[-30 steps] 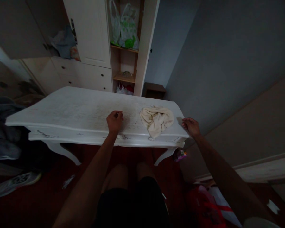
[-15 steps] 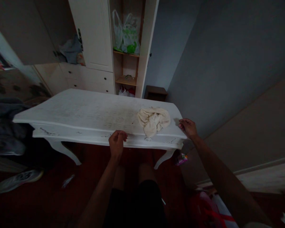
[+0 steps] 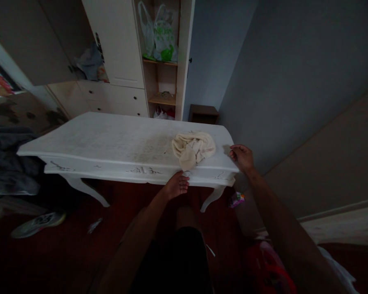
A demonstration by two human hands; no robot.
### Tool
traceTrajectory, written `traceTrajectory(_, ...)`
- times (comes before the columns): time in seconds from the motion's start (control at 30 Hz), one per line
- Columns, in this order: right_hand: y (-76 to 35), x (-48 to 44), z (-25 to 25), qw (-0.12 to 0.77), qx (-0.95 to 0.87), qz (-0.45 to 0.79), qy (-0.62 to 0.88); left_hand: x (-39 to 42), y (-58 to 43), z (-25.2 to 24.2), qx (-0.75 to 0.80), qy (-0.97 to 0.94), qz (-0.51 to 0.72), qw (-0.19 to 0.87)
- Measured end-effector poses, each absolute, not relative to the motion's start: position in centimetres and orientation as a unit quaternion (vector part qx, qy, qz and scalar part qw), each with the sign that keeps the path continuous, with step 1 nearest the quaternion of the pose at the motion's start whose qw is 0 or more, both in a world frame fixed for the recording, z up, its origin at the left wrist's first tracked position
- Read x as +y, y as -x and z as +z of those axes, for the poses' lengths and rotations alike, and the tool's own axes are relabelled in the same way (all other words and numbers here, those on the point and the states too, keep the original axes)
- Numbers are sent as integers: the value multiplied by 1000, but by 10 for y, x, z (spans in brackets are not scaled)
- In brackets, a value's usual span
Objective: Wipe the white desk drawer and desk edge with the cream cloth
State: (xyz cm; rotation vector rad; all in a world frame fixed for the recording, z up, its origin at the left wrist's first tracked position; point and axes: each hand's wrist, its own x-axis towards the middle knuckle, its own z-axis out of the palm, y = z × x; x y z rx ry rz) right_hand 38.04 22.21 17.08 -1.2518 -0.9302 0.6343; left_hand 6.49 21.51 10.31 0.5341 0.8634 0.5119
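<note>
A crumpled cream cloth (image 3: 194,146) lies on the right part of a worn white table (image 3: 110,141), with a fold hanging over the front edge. My left hand (image 3: 177,185) sits just below that edge, under the cloth, fingers loosely stretched toward the table's front rail and holding nothing that I can see. My right hand (image 3: 242,157) rests at the table's right end, fingers curled against its edge. My legs in dark shorts (image 3: 174,261) are below.
A cream wardrobe (image 3: 119,53) with open shelves and plastic bags (image 3: 159,34) stands behind the table. A grey wall (image 3: 288,81) runs close on the right. A shoe (image 3: 38,223) and dark clothes (image 3: 9,163) lie left; a red bag (image 3: 268,269) lies right.
My left hand came off the tabletop, dropped below the front edge and slid right under the cloth. The cloth's fold now hangs over the edge. My right hand stayed at the table's end.
</note>
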Motion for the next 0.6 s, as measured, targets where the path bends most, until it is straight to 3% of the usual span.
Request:
traceTrajectory(0.3, -382, 222, 171, 649, -434, 271, 563, 213, -76, 108, 431, -203, 261, 840)
traceTrajectory(0.6, -381, 222, 172, 670, -412, 291, 545, 130, -56, 99, 429, -212, 262, 838)
